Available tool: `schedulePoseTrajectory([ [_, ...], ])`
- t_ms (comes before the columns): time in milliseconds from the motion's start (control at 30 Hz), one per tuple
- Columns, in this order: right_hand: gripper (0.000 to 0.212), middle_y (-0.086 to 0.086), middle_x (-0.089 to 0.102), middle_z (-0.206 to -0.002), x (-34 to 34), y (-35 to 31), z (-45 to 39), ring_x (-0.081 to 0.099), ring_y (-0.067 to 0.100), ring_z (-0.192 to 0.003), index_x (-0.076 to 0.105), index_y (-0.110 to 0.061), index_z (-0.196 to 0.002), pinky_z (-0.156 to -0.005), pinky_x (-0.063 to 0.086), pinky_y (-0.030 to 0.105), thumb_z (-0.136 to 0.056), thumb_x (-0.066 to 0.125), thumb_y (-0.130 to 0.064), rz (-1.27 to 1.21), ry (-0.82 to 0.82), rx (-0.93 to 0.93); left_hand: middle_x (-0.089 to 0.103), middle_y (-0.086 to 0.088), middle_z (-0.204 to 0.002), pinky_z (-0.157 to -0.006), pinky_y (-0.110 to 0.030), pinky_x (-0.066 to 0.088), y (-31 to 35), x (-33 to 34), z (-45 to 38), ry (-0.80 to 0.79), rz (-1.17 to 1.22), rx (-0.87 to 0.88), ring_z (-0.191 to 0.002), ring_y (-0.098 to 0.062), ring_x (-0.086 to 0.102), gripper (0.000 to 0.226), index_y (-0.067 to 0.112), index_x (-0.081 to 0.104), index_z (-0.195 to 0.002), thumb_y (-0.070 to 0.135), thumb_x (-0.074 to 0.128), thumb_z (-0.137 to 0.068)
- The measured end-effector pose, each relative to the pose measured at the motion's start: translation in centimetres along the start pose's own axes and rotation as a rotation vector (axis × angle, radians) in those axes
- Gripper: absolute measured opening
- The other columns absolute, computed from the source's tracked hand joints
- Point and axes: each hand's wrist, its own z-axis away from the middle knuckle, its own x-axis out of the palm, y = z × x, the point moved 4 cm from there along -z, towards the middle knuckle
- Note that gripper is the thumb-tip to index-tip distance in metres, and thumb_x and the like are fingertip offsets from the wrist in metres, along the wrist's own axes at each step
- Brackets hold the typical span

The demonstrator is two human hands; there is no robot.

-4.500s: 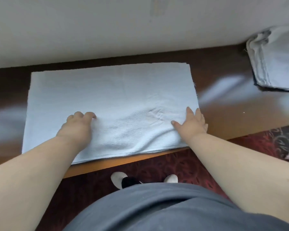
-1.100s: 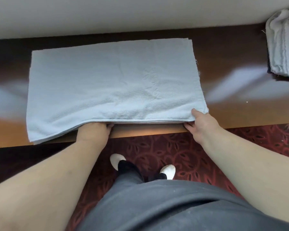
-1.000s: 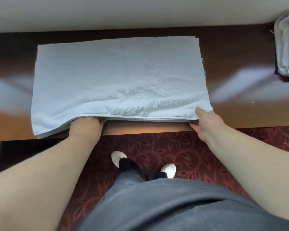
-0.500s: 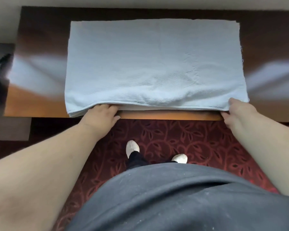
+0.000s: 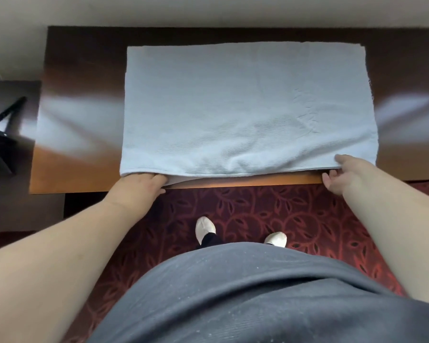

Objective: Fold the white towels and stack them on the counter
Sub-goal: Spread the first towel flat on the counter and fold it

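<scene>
- While the white towel [image 5: 245,107] lies flat on the counter [image 5: 84,100], already doubled over with its near edge along the counter's front edge, I have a hand at each near corner.
- My left hand [image 5: 139,185] is at the towel's near left corner, fingers pushed in under the layers; the cloth covers the tips, so I cannot tell how far they curl, though they look tucked around the bottom layer.
- My right hand [image 5: 342,173] pinches the near right corner: thumb on top of the cloth, the other fingers curled below the counter's edge.
- I judge that I hold both near corners so I can lift the towel evenly or carry that edge toward the back edge for the next fold.
- The towel sits right of centre, its far edge close to the wall [image 5: 208,11] behind the counter's back edge.
- Bare glossy wood shows left and right of the towel, so nothing crowds the fold.
- No finished stack is in view.
- Past the counter's left edge stands a lower dark surface [image 5: 10,115] with something black on it that I cannot make out.
- Below the front edge is red patterned carpet [image 5: 258,211], with my feet in white slippers [image 5: 204,226].
</scene>
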Motion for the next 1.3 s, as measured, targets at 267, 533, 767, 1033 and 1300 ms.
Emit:
schedulePoseTrajectory([
  [267,0.036,0.002,0.065,-0.124,-0.8,0.3,0.3,0.065,0.020,-0.109,0.049,-0.020,-0.137,-0.099,0.050,0.039,-0.102,0.053,-0.014,-0.087,-0.051,-0.100,0.064,-0.016,-0.095,-0.059,-0.047,0.053,0.1,0.5,0.9,0.102,-0.105,0.064,-0.076,-0.041,0.063,0.048,0.008,0.066,-0.105,0.016,0.086,-0.063],
  [533,0.039,0.002,0.065,-0.119,-3.1,-0.9,-0.2,0.063,0.019,-0.113,0.052,-0.015,-0.137,-0.096,0.048,0.035,-0.099,0.059,-0.016,-0.222,-0.152,-0.074,0.056,-0.007,-0.123,-0.088,-0.046,0.050,4.6,-1.8,-0.3,0.257,-0.029,0.333,-0.106,-0.032,0.056,0.057,0.023,0.056,-0.131,0.027,0.071,-0.076],
  [767,0.017,0.006,0.063,-0.110,-5.0,-2.3,-1.2,0.058,0.023,-0.099,0.058,-0.016,-0.112,-0.104,0.042,0.041,-0.097,0.063,-0.023,-0.303,-0.253,-0.013,0.054,0.017,-0.107,-0.075,-0.030,0.047,10.0,-5.6,-8.2,-0.130,-0.143,0.224,-0.102,-0.011,0.055,0.057,0.040,0.053,-0.112,0.076,0.020,-0.084],
  [1033,0.034,-0.007,0.067,-0.120,-5.4,-2.9,-1.8,0.066,0.010,-0.083,0.062,-0.027,-0.123,-0.050,0.034,0.020,-0.090,0.072,-0.028,-0.405,-0.205,0.108,0.038,0.010,-0.142,-0.102,-0.037,0.039,27.1,-9.7,-19.6,-0.155,0.119,0.390,-0.132,-0.016,0.034,0.046,0.043,0.033,-0.143,0.039,0.042,-0.098],
  [1300,0.028,-0.003,0.058,-0.104,-7.7,-4.3,-4.1,0.055,0.013,-0.090,0.055,-0.023,-0.112,-0.086,0.049,0.034,-0.090,0.071,-0.026,-0.126,-0.307,0.153,0.047,0.002,-0.114,-0.089,-0.034,0.041,35.8,-9.3,-21.3,-0.078,-0.233,0.509,-0.104,-0.022,0.043,0.051,0.029,0.055,-0.115,0.068,0.049,-0.083],
])
